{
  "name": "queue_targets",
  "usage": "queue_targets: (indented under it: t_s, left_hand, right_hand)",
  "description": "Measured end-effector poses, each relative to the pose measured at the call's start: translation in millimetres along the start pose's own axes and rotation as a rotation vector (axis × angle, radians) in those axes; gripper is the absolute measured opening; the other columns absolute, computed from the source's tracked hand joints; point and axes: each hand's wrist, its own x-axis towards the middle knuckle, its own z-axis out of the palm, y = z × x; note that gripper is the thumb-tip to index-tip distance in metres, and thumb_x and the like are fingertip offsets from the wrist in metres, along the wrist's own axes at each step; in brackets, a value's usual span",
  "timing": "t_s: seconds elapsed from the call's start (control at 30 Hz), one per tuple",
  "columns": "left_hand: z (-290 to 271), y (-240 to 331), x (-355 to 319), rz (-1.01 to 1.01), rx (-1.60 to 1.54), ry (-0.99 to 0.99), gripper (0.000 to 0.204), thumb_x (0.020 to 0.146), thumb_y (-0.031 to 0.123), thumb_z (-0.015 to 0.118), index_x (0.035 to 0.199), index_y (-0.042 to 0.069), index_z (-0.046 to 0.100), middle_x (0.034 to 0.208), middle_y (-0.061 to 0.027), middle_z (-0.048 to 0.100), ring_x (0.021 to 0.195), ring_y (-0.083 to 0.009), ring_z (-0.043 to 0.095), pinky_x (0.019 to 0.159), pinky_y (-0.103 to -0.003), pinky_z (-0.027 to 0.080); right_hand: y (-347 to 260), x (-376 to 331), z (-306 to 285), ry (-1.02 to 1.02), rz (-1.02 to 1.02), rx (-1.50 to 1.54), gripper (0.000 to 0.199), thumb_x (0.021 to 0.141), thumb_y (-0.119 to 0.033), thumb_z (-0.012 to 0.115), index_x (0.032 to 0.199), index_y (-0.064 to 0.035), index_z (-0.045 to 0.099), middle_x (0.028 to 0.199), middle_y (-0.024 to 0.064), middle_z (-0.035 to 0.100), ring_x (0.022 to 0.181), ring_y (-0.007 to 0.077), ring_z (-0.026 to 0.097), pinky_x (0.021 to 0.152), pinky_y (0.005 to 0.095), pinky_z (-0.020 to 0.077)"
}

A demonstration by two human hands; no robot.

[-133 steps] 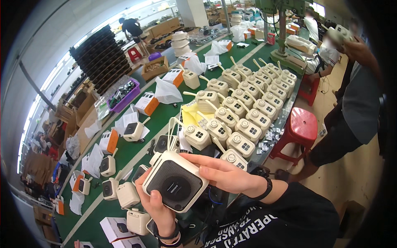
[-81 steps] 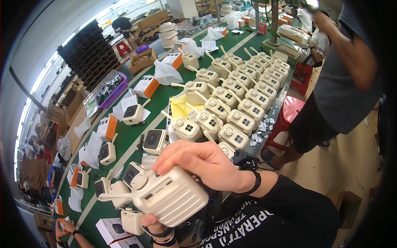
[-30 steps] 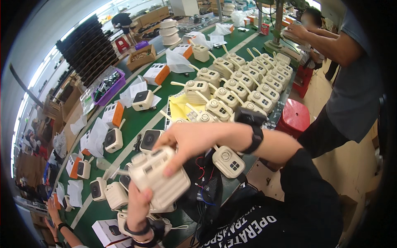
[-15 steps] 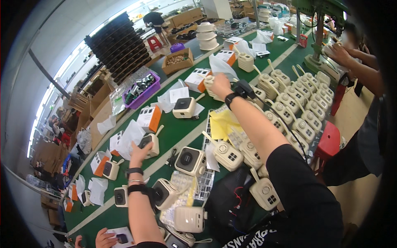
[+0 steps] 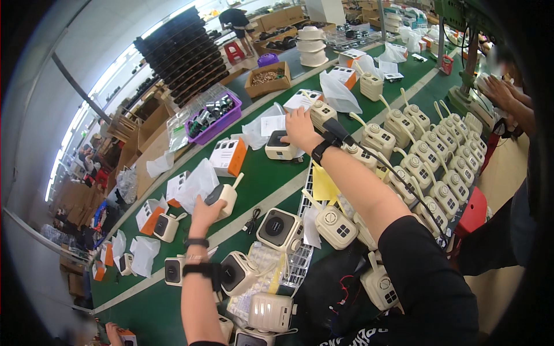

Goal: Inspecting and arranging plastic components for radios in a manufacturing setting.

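My left hand [image 5: 206, 214] is closed round the near side of a cream box-shaped device [image 5: 228, 200] with a black front panel and a strap handle sticking up. Farther off, my right hand [image 5: 301, 130] has its fingers curled over the right side of a similar cream device [image 5: 279, 151]; its handle is hidden under the hand. A white paper sheet [image 5: 272, 124] lies just behind that device. A white and orange carton [image 5: 228, 157] and a white plastic bag [image 5: 199, 185] sit between the two, beyond my left hand.
Many cream devices [image 5: 427, 155] stand in rows on the right of the green table [image 5: 259, 190]. Others lie close to me beside a white wire rack [image 5: 300, 266]. A purple basket [image 5: 216, 120] stands at the far edge. Another person's hands [image 5: 501, 92] are at the far right.
My right hand has left one cream device and come over to the device on its left. The left hand has closed round its device, which looks slightly tilted. The whole view has shifted.
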Motion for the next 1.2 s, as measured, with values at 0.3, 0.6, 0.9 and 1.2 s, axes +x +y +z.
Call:
queue_targets:
  t_s: [0.3,0.6,0.9,1.2]
  left_hand:
    - [-138.4,-133.7,-185.5,-0.18,-0.123,0.396,0.072,0.064,0.025,0.067,0.122,-0.007,0.041,0.106,-0.0244,0.054,0.091,-0.028,0.056,0.079,-0.033,0.045]
    - [-115.9,-229.9,-229.6,-0.345,0.199,0.069,0.098,0.056,0.043,0.074,0.126,-0.009,0.032,0.115,-0.033,0.045,0.108,-0.0403,0.046,0.092,-0.039,0.038]
    - [-127.1,-150.7,-53.1,0.163,0.061,0.343,0.087,0.067,0.04,0.071,0.126,-0.01,0.032,0.115,-0.0296,0.049,0.108,-0.0365,0.049,0.092,-0.039,0.038]
    - [-44.0,-157.4,84.0,-0.116,0.321,-0.039,0.117,0.052,0.057,0.072,0.138,0.005,0.012,0.138,-0.0264,0.021,0.128,-0.0422,0.019,0.104,-0.048,0.015]
  right_hand:
    - [17.2,-3.7,26.0,-0.392,-0.007,0.366,0.092,0.052,-0.066,0.067,0.108,0.0065,0.053,0.112,0.0206,0.054,0.107,0.0346,0.049,0.087,0.0459,0.0417]
    - [3.5,4.2,-29.9,-0.148,0.055,0.663,0.08,0.044,-0.055,0.076,0.085,0.0115,0.058,0.089,0.0253,0.06,0.083,0.0323,0.061,0.074,0.036,0.0488]
    - [21.6,-60.6,-196.1,-0.008,-0.06,1.188,0.089,0.053,-0.046,0.077,0.112,0.0122,0.045,0.099,0.0182,0.057,0.091,0.0214,0.057,0.077,0.0274,0.0456]
    - [107.3,-241.0,-282.9,0.14,-0.215,0.751,0.104,0.043,-0.027,0.084,0.127,0.004,0.031,0.123,0.0163,0.04,0.112,0.0265,0.045,0.096,0.037,0.0361]
